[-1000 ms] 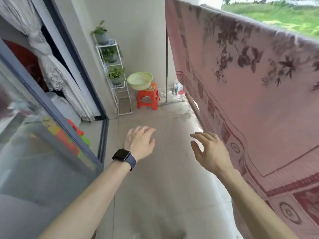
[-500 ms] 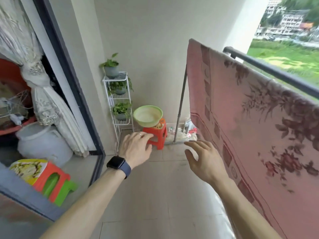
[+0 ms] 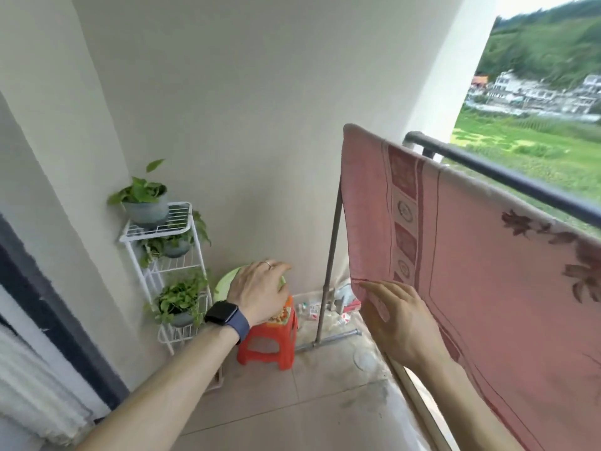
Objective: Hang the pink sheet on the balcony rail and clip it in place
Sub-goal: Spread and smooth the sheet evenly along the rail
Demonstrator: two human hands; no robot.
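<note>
Pink sheet (image 3: 487, 288) hangs draped, no clip visible, its end edge at the straight, empty fingertips of the right hand (image 3: 403, 323), apparently for smoothing; left hand (image 3: 257, 288) loosely curled, empty, above the green basin (image 3: 227, 281).

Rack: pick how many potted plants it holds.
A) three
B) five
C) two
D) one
A: the rack carries three plants, one per shelf: top, middle and bottom.
</note>
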